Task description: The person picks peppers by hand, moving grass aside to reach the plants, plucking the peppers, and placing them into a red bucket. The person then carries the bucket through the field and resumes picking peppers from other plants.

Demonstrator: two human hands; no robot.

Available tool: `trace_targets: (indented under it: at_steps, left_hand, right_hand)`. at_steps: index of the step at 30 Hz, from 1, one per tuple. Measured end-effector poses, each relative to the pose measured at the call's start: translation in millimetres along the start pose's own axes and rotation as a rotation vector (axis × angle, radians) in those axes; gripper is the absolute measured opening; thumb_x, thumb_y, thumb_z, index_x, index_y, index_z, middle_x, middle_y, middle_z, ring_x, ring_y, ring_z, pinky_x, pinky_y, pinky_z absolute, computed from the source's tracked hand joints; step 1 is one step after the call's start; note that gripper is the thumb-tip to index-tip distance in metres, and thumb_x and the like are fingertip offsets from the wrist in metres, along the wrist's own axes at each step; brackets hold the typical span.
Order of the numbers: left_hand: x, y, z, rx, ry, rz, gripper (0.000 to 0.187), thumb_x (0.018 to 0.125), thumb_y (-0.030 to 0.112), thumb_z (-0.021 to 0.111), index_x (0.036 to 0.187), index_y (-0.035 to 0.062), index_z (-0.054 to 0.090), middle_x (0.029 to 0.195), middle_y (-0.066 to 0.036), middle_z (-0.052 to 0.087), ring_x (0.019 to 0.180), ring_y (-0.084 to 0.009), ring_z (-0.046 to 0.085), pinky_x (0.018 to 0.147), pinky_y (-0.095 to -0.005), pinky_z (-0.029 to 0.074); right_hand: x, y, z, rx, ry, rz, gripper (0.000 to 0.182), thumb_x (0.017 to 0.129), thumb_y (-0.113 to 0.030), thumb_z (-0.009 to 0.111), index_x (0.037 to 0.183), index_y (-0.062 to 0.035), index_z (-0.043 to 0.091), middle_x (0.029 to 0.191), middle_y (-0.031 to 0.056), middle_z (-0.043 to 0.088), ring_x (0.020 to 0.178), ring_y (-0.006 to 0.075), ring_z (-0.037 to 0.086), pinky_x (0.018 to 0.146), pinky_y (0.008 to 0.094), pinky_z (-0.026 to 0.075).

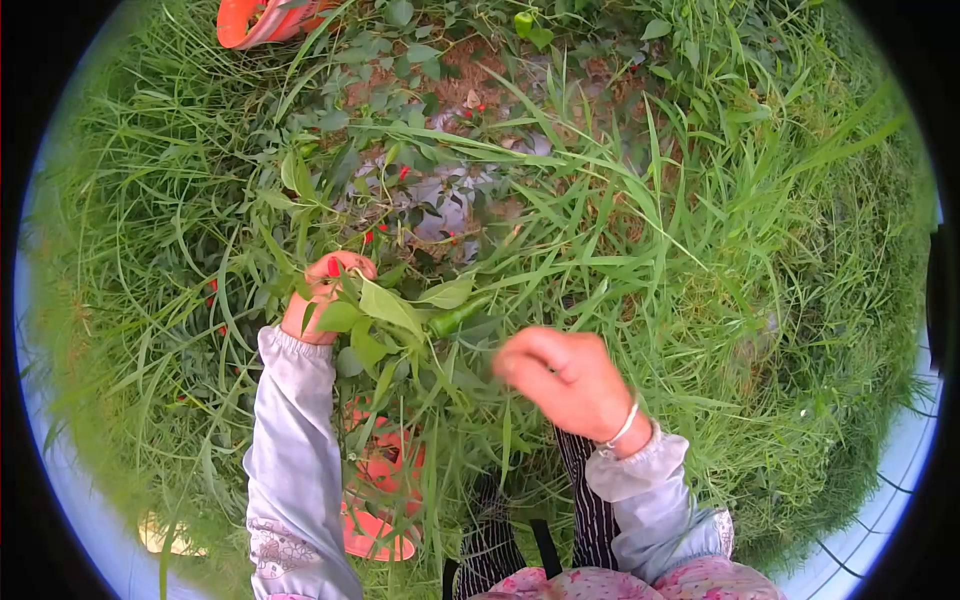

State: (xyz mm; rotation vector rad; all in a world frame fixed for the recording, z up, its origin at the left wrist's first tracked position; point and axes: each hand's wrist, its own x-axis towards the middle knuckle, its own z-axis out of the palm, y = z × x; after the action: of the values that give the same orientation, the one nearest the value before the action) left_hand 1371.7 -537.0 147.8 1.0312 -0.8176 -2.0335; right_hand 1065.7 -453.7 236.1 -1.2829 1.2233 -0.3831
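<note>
My left hand [326,288] is closed around a leafy pepper plant branch [390,312] at centre left. A small red chili pepper [334,267] shows against its fingers. Among the leaves to the right hangs a long green pepper [459,317]. My right hand [572,385] is raised to the right of this branch, apart from it. Its fingers are curled together, and the fingertips are smeared by motion, so whether they hold anything is hidden.
An orange-red object [378,535] stands behind leaves between my forearms, partly covered. Another orange-red container [240,24] sits at the upper left. Tall grass [700,330] surrounds the plants. Several red peppers dot the foliage over grey ground sheeting [450,205].
</note>
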Motion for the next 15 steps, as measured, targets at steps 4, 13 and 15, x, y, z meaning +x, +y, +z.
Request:
trace_targets:
  at_steps: [4, 13, 15]
  left_hand:
    - [-3.3, -4.1, 18.6, 0.048, 0.118, -0.074, 0.028, 0.077, 0.021, 0.072, 0.094, 0.0034, 0.058, 0.091, -0.005, 0.061, 0.079, -0.0137, 0.058, 0.069, -0.0282, 0.048]
    - [11.5, -33.2, 59.3, 0.237, 0.159, -0.126, 0.013, 0.075, 0.0, 0.06, 0.086, 0.0061, 0.064, 0.08, 0.003, 0.063, 0.067, -0.007, 0.054, 0.057, -0.022, 0.044]
    - [15.5, -45.6, 81.6, 0.342, 0.147, -0.106, 0.012, 0.075, -0.003, 0.058, 0.082, 0.0048, 0.065, 0.077, 0.004, 0.061, 0.07, -0.0077, 0.055, 0.067, -0.0229, 0.044]
  right_hand:
    - [25.9, -9.2, 6.0, -0.284, 0.4, -0.372, 0.032, 0.075, -0.017, 0.063, 0.106, -0.0077, 0.056, 0.106, 0.0114, 0.059, 0.1, 0.029, 0.056, 0.085, 0.0395, 0.043]
    - [5.5, 26.1, 49.5, -0.081, 0.115, 0.004, 0.018, 0.08, -0.015, 0.063, 0.095, -0.0053, 0.06, 0.083, 0.0078, 0.064, 0.074, 0.0225, 0.06, 0.067, 0.0314, 0.045]
    - [-22.6, 23.7, 49.1, 0.38, 0.162, 0.113, 0.016, 0.085, -0.014, 0.058, 0.097, -0.004, 0.062, 0.075, 0.006, 0.063, 0.07, 0.0158, 0.06, 0.062, 0.0293, 0.044]
